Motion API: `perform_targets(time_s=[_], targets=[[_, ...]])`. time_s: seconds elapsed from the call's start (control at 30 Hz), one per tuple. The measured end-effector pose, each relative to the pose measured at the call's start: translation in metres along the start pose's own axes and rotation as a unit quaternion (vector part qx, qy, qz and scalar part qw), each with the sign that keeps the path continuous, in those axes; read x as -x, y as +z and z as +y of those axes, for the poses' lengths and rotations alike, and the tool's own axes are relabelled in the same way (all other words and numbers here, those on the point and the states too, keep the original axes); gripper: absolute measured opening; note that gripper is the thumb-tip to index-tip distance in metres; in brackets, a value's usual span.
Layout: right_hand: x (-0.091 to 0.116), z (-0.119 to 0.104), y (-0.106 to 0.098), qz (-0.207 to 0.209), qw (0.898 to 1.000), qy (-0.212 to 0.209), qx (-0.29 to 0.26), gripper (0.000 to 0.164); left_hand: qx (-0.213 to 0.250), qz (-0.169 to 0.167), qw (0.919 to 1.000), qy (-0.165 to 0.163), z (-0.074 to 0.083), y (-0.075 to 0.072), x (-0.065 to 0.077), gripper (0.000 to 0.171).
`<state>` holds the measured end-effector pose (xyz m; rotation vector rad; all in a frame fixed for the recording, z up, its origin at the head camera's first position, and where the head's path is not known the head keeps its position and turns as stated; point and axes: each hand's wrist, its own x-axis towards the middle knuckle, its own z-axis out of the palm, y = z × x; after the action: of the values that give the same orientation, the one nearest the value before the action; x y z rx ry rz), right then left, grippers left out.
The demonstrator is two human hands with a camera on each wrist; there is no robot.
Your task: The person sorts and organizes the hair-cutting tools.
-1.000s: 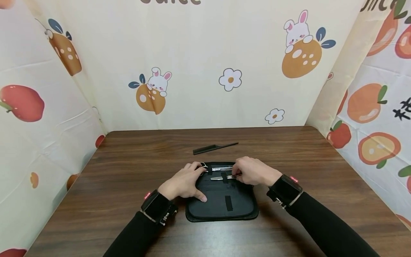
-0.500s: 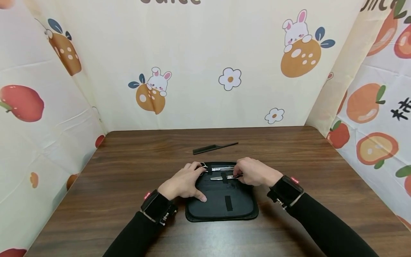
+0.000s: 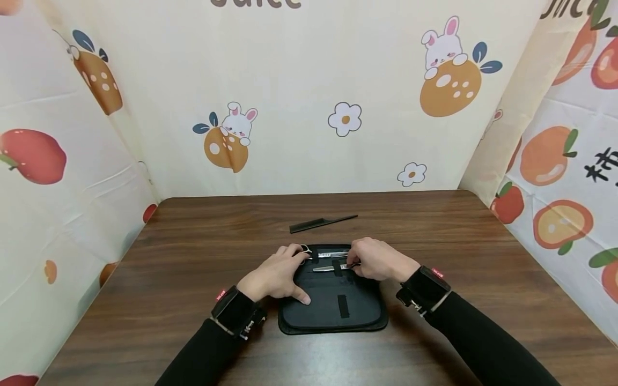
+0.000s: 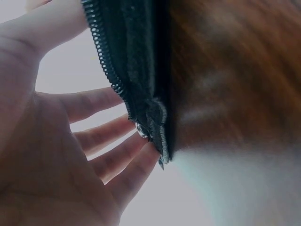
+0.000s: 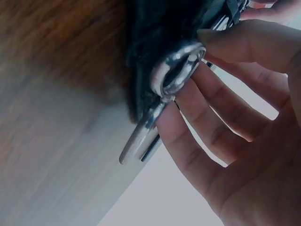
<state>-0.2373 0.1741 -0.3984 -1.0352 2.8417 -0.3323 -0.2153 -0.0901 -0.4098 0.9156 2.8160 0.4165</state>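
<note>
A black zip case [image 3: 316,316] lies open on the table, with two scissors in it. The lower scissors [image 3: 321,269] point left, their blades passing under a black elastic strap [image 3: 337,266]. My right hand [image 3: 383,260] pinches them at the handle; in the right wrist view a shiny finger ring [image 5: 162,77] shows between thumb and fingers. Above, the other scissors [image 3: 326,255] lie under a second strap, handle to the left. My left hand [image 3: 275,272] rests spread on the case's left side, fingertips near that handle. The left wrist view shows its fingers along the zipper edge [image 4: 106,59].
A black tail comb [image 3: 313,224] lies on the wooden table [image 3: 217,225] behind the case. Another strap [image 3: 343,306] sits lower in the case, with nothing under it. Printed cloth [image 3: 299,150] hangs at the back and both sides.
My right hand has moved slightly left, and the lower scissors' tips now reach a little further left past the strap. The left hand stays in place.
</note>
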Motion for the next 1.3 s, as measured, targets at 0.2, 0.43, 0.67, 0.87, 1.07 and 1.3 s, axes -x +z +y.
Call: perform_targets(time_s=[0.2,0.43,0.67,0.87,1.07,1.3], targets=[[-0.002,0.000,0.000,0.008,1.000,-0.011,-0.001,0.014,-0.001,-0.002,1.0000,-0.006,0.001,0.000,-0.002,0.094],[-0.006,0.001,0.000,0.009,1.000,-0.016,0.002,0.012,0.001,-0.002,0.9999,-0.010,0.000,0.000,-0.005,0.095],[-0.008,-0.002,-0.001,0.009,1.000,-0.018,0.005,0.011,-0.002,0.001,1.0000,-0.007,0.000,-0.001,-0.006,0.094],[-0.010,-0.004,0.001,0.018,0.999,-0.026,0.006,0.011,0.005,0.001,1.0000,-0.004,0.000,-0.001,-0.007,0.094],[-0.008,-0.003,0.000,0.011,0.999,-0.032,-0.017,0.012,0.002,0.000,1.0000,-0.005,-0.001,0.000,-0.006,0.094],[-0.001,0.007,-0.006,-0.002,0.996,-0.079,-0.035,0.029,-0.002,0.001,1.0000,-0.004,-0.002,0.001,-0.006,0.094]])
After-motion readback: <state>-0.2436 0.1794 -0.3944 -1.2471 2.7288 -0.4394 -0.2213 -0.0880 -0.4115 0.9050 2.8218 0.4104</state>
